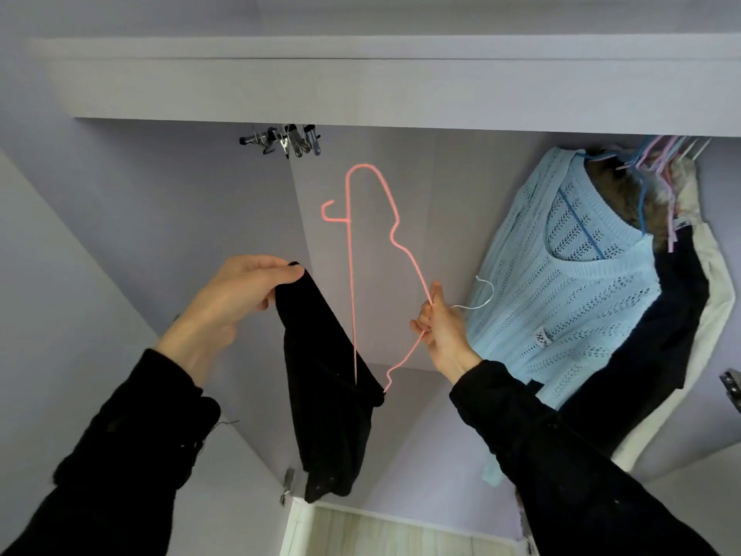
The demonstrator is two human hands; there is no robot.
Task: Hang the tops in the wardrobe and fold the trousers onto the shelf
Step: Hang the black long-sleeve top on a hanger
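Left of the blue jumper: black top [324, 379] hangs half-threaded on the pink hanger [371, 250].
Done: blue jumper [561, 290] hangs among other garments.
Left: seat this top, hook it up; no trousers visible.
Left hand [236, 298] grip: pinched closed on the top's upper edge.
Right hand [443, 327] grip: fingers closed round the hanger's wire.

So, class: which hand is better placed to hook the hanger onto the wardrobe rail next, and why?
The right hand: it grips the pink hanger at its neck, nearest the clothes hung on the right. The left hand is busy pinching the black garment.
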